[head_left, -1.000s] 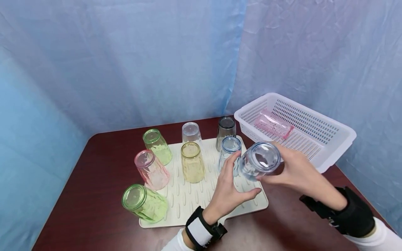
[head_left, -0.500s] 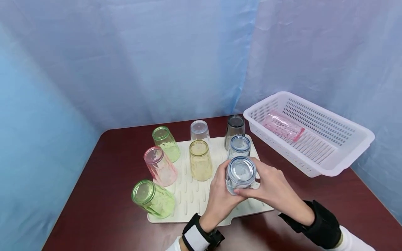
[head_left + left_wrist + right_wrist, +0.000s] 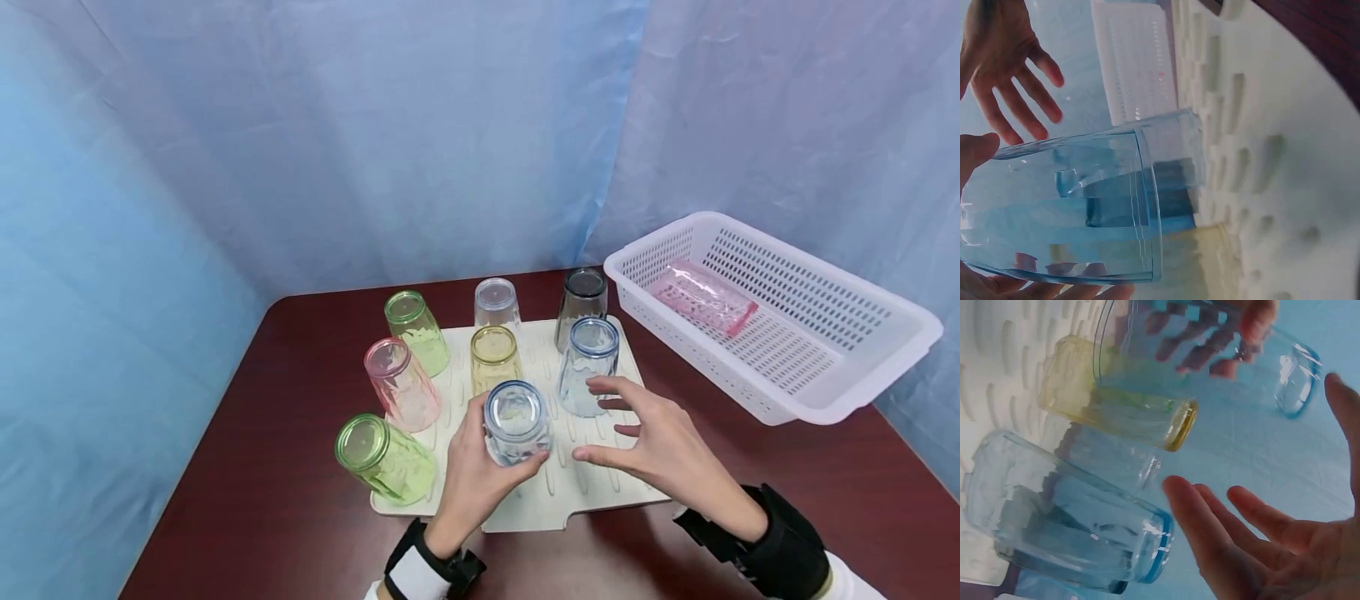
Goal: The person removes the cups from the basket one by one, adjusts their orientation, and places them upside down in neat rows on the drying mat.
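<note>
My left hand (image 3: 476, 487) grips a pale blue glass (image 3: 517, 429), held upside down over the front of the cream ribbed mat (image 3: 540, 504). In the left wrist view, a gap shows between the rim of this held glass (image 3: 1060, 206) and the mat. My right hand (image 3: 663, 442) is off to the right with fingers spread and holds nothing. Just beyond its fingertips stands another upturned blue glass (image 3: 588, 375). A yellow glass (image 3: 495, 358) stands behind the held one, partly hidden by it.
On the mat's left side are a pink glass (image 3: 408, 387) and two green glasses, the front one (image 3: 397, 462) tilted-looking. A clear glass (image 3: 497, 304) and a dark grey glass (image 3: 583, 308) stand at the back. A white basket (image 3: 772, 408) at right holds a pink glass (image 3: 705, 296) on its side.
The blue glass came left from the right hand, passed through both hands, and is now in the left hand alone. The right hand has let go. The head view has shifted slightly.
</note>
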`<state>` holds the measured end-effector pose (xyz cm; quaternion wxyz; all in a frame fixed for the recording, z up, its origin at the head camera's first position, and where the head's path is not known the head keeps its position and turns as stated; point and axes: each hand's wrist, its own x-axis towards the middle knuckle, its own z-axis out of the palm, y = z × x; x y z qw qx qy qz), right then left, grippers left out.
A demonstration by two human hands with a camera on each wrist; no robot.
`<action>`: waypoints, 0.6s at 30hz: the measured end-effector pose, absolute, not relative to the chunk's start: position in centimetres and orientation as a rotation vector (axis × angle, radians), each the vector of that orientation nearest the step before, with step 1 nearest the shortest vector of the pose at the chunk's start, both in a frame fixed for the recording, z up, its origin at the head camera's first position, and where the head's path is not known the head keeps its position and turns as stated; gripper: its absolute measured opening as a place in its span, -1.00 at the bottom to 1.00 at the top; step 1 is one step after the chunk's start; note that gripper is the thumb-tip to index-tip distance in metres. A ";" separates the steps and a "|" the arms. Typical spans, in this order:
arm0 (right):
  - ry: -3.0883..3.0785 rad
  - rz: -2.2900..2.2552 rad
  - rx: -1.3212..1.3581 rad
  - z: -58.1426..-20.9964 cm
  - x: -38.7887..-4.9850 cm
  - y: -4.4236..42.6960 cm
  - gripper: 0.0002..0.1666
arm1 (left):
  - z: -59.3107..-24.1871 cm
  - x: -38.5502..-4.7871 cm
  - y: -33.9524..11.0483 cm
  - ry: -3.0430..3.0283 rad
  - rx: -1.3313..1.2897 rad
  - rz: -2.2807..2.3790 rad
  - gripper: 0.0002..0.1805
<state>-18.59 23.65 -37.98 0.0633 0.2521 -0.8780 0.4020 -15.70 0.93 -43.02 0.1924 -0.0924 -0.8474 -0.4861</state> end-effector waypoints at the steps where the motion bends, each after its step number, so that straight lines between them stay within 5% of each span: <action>1: -2.644 1.233 0.744 -38.0 -18.6 23.8 -0.19 | -43.2 -15.6 0.7 -2.394 -0.234 -1.349 -0.12; 7: -2.638 1.312 0.633 -38.4 -18.4 24.4 -0.41 | -44.6 -15.6 -0.5 -2.465 -0.132 -1.306 -0.12; 18: -2.645 1.310 0.599 -38.7 -18.4 24.8 -0.48 | -45.7 -16.3 -1.5 -2.500 -0.118 -1.283 -0.14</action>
